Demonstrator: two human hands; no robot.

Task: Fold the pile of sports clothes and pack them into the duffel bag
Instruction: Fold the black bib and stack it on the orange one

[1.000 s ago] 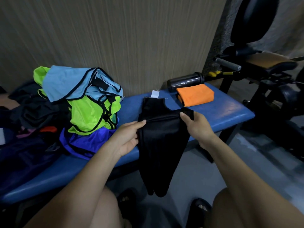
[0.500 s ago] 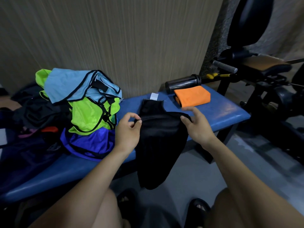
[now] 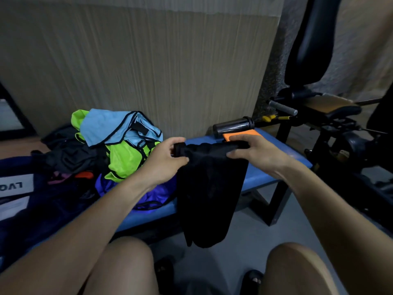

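A black garment (image 3: 210, 188) hangs lifted above the blue bench (image 3: 276, 156), its lower end dangling below the bench's front edge. My left hand (image 3: 163, 162) pinches its top left corner and my right hand (image 3: 253, 152) grips its top right edge. A pile of clothes (image 3: 119, 145) in light blue, neon green and purple lies on the bench left of my hands, with dark garments (image 3: 70, 154) behind it. The dark blue duffel bag (image 3: 32, 205) with white lettering sits at the far left.
An orange folded cloth (image 3: 234, 136) and a dark bottle (image 3: 232, 125) lying on its side rest at the bench's far right. Black gym equipment (image 3: 340, 128) stands to the right. A beige wall runs behind the bench. My knees are at the bottom.
Both hands have raised the black garment off the bench; its upper part, which lay flat on the bench, now hangs from my hands. The camera has tilted upward.
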